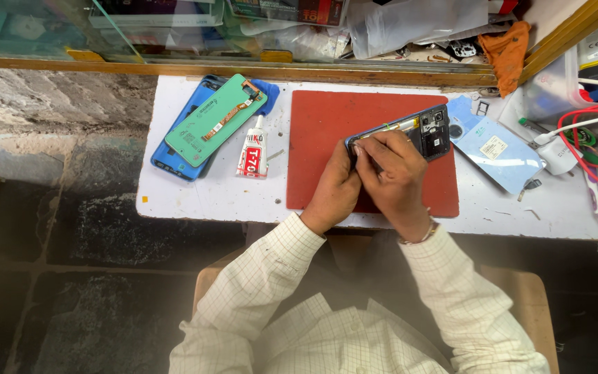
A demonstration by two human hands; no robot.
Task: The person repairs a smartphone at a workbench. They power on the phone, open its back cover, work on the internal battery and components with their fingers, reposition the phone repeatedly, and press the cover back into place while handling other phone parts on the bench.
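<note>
Both hands meet over a red mat (327, 131) on a white bench (202, 197), working on an opened phone (420, 131). The phone lies tilted across the mat's upper right part, its back cover off, so that dark inner boards and the camera block show at its far end. The left hand (333, 190) is curled around the phone's near end, thumb up at the edge and fingers wrapped under and hidden. The right hand (396, 173) lies over the middle of the phone, its fingers bent down and pressed together on the inner parts; whether a small tool is pinched between them cannot be told, since the fingers cover the spot. A thin band sits on the right wrist, and both arms wear pale checked sleeves. Just right of the mat lies a light blue back cover (496, 149), inner side up, with a small white sticker on it. Left of the mat stands out a white glue tube (252, 152) with red print, its nozzle pointing away from the person. Further left a green panel (216, 119) with an orange flex strip rests slantwise on a blue phone shell (174, 156). At the right edge are red and white cables (590, 138) in a loose tangle, and an orange cloth (506, 48) lies at the back near a wooden frame.
</note>
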